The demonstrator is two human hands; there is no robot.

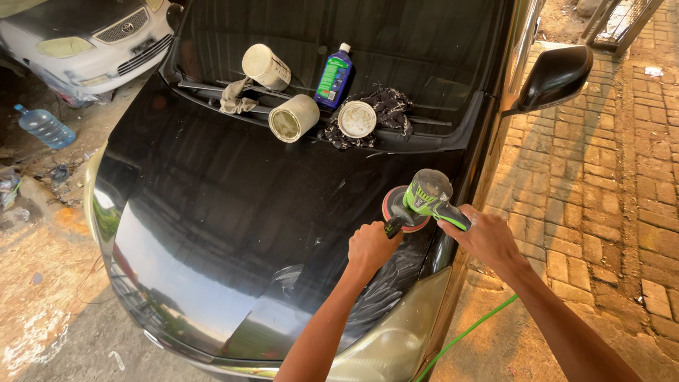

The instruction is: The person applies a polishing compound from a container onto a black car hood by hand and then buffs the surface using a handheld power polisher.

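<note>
**Both hands on the polisher, near the hood's right edge**

Our left hand (369, 246) is closed around the polisher's black side handle; our right hand (485, 237) is wrapped around its green rear grip. The polisher (422, 200) sits between and just ahead of both hands, its red pad flat on the black car hood (233, 212). Its long axis runs from the rear grip at our right hand, lower right, up-left to the dusty grey head. The side handle sticks out toward the lower left, into our left hand. A green cord (467, 332) trails from under our right forearm down to the ground.

The tool is close to the hood's right edge, with the fender and the yellowed headlight (396, 346) just below our arms. A hazy smeared patch on the paint lies under our left wrist. Wide glossy hood is open to the left and toward the front.

Up at the windshield base, well apart from the polisher: two cream cans (293, 117) on their sides, a blue bottle (334, 76), a round lid on a dark rag (385, 113), a grey cloth (237, 97). The side mirror (555, 76) juts out upper right over brick paving (608, 198). A white car (92, 42) and a blue water jug (44, 127) are at far left.
</note>
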